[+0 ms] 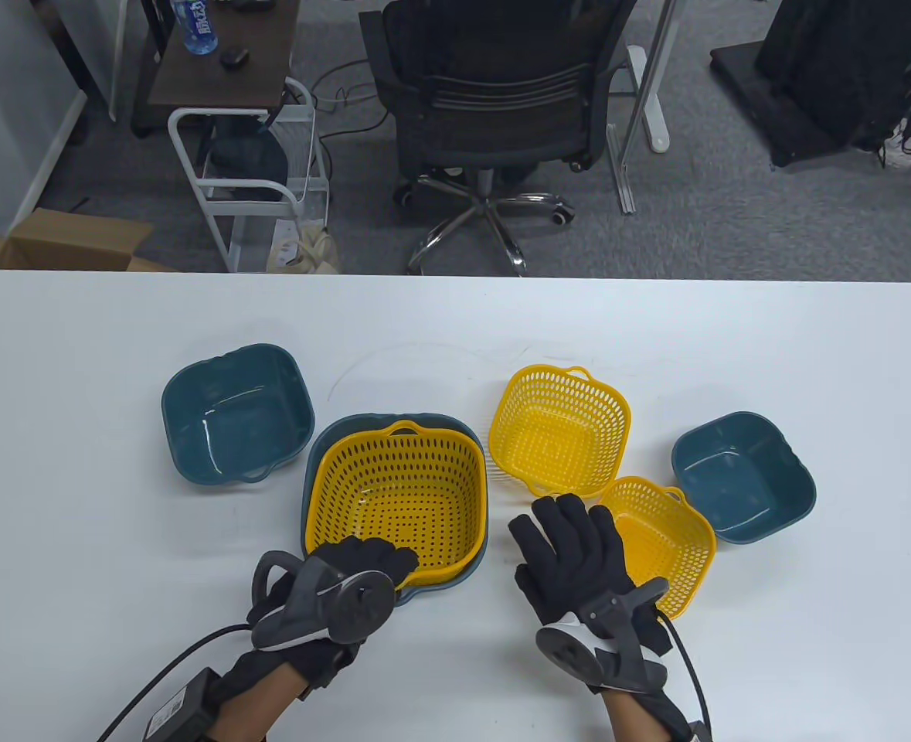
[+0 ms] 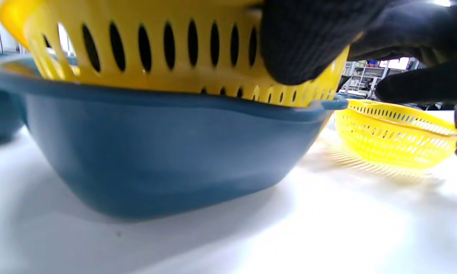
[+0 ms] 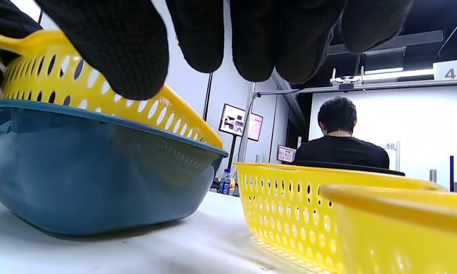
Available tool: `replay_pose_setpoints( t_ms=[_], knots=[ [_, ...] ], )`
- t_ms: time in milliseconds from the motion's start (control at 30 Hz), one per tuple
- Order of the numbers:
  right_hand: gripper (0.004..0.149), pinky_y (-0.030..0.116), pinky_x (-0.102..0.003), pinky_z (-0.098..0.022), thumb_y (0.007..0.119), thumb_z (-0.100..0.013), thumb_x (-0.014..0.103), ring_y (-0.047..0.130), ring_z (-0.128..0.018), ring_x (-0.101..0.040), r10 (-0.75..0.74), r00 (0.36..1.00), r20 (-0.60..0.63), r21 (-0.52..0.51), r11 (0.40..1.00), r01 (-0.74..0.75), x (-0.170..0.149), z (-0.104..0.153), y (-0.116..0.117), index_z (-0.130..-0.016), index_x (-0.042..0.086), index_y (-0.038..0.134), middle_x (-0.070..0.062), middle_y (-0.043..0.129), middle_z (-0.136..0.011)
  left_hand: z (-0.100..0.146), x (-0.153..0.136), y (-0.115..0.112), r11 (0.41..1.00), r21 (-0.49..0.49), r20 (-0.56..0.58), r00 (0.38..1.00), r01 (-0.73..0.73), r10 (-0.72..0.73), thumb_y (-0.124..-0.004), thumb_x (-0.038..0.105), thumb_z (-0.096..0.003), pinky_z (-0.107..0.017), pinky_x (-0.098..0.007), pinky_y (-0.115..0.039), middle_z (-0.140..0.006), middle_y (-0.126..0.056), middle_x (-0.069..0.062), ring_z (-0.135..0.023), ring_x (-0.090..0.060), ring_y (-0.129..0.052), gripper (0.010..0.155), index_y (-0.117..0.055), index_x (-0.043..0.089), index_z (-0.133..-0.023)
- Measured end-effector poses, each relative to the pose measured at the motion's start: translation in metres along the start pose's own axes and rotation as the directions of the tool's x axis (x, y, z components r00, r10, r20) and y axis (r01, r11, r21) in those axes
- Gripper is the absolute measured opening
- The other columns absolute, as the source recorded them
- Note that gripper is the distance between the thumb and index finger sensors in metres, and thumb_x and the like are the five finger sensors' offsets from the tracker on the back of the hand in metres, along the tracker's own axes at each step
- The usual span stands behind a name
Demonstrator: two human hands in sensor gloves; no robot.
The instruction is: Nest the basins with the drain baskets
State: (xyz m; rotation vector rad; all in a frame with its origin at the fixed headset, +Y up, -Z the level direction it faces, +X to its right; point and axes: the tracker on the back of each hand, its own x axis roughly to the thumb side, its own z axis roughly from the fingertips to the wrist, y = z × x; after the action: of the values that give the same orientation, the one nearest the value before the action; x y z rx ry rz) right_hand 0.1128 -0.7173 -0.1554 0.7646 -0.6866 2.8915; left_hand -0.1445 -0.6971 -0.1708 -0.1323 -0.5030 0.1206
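My left hand (image 1: 347,576) pinches the near rim of the large yellow drain basket (image 1: 397,498), which sits tilted inside the large blue basin (image 2: 156,167). My right hand (image 1: 579,553) hovers with fingers spread, just beside the small yellow basket (image 1: 667,541)

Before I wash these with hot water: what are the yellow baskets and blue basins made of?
Large yellow basket: looks like moulded plastic, slightly glossy, with evenly punched slots and a formed handle loop. Blue basin under it: probably the same smooth plastic, opaque, with soft highlights and a rolled rim. The exact plastic type cannot be told.
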Motion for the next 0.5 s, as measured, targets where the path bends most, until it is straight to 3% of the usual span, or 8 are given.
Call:
replay_pose_setpoints(
  t_ms=[233,333,500],
  knots=[
    [0.066,0.055,-0.071,-0.066,0.088,-0.044,0.037,0.067,-0.093,-0.051,-0.018,1.000,-0.007,0.019,1.000,0.018,0.000,-0.001,0.000,-0.101,0.013,0.065,-0.022,0.066,-0.104,0.007,-0.016,0.003,0.974,-0.135,0.057,0.980,-0.184,0.193,-0.086,0.055,-0.0455,-0.074,-0.060,-0.056,-0.111,-0.071,-0.007,-0.102,-0.042,-0.069,0.070,-0.064,0.028,-0.106],
    [0.066,0.055,-0.071,-0.066,0.088,-0.044,0.037,0.068,-0.093,-0.051,-0.030,0.999,-0.023,0.003,1.000,0.030,-0.005,-0.001,-0.006,-0.101,0.013,0.066,-0.022,0.066,-0.104,0.013,-0.024,0.006,0.977,-0.071,0.052,0.977,-0.203,0.207,-0.084,0.054,-0.0463,-0.074,-0.061,-0.054,-0.112,-0.068,-0.008,-0.103,-0.043,-0.066,0.069,-0.063,0.027,-0.106],
    [0.066,0.056,-0.071,-0.065,0.088,-0.044,0.037,0.068,-0.092,-0.052,-0.092,0.988,-0.123,-0.058,0.995,0.086,-0.030,0.003,-0.031,-0.101,0.012,0.066,-0.023,0.067,-0.104,0.033,-0.052,0.016,0.978,0.135,-0.028,0.986,-0.157,0.162,-0.081,0.056,-0.0470,-0.074,-0.062,-0.052,-0.115,-0.063,-0.010,-0.105,-0.045,-0.061,0.069,-0.062,0.028,-0.107]
  ],
)
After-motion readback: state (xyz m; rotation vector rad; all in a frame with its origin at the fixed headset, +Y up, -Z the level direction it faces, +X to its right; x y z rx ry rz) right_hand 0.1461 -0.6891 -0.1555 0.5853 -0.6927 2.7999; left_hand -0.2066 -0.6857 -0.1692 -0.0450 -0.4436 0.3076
